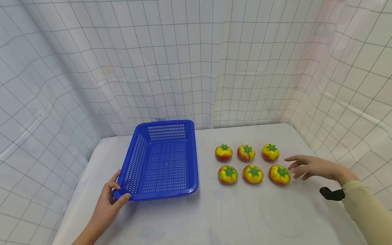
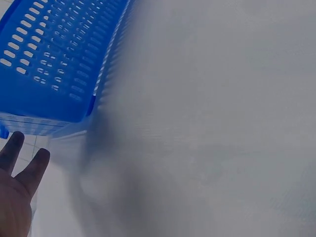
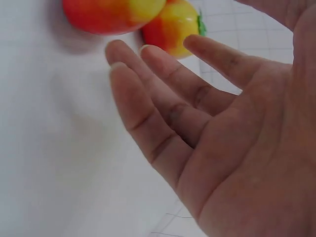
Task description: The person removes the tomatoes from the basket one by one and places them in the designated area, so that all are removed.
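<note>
A blue perforated plastic basket [image 1: 166, 163] stands on the left of the table, with nothing inside. My left hand [image 1: 107, 199] is at its near left corner, thumb at the front rim and fingers along the left side. In the left wrist view, two extended fingers [image 2: 33, 170] show just below the basket corner [image 2: 54, 106]. On the right, my right hand [image 1: 315, 166] hovers with relaxed, slightly bent fingers beside the nearest red-and-yellow tomato [image 1: 279, 175], holding nothing. The right wrist view shows its fingers [image 3: 133, 98] apart, close to two tomatoes [image 3: 170, 29].
Several similar tomatoes with green star-shaped tops lie in two rows, including a back-row tomato [image 1: 270, 152] and a front-left tomato [image 1: 228, 175]. A white cloth covers the table [image 1: 214, 217]. Grid-patterned curtains [image 1: 196, 68] enclose the back and both sides.
</note>
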Action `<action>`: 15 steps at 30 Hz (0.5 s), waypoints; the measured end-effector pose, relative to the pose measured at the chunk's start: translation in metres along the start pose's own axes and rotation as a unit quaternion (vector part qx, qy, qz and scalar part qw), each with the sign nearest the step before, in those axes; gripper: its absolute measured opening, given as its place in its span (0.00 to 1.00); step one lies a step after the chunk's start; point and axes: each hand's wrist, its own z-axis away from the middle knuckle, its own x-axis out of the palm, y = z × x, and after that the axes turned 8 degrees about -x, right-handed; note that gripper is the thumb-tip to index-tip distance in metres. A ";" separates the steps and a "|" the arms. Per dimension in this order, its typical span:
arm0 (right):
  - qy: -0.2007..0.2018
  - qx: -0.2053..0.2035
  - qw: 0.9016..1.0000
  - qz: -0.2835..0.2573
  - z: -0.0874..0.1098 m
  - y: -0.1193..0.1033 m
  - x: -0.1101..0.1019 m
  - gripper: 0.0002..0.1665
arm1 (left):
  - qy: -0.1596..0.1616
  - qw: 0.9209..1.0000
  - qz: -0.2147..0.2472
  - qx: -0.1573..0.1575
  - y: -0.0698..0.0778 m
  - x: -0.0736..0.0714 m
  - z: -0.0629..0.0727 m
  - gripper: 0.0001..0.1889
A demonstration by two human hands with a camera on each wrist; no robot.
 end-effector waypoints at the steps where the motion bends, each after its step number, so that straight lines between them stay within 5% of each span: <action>1: 0.008 -0.002 1.000 0.007 0.002 -0.001 -0.002 0.40 | 0.000 1.000 -0.010 0.000 0.002 -0.002 -0.001 0.18; 10: 0.094 -0.048 0.988 0.116 -0.002 -0.021 0.000 0.37 | 0.007 0.992 -0.115 0.048 0.019 -0.029 -0.017 0.11; 15: 0.156 -0.061 0.969 0.182 -0.018 -0.037 0.014 0.39 | 0.001 0.977 -0.211 0.042 0.033 -0.046 -0.033 0.17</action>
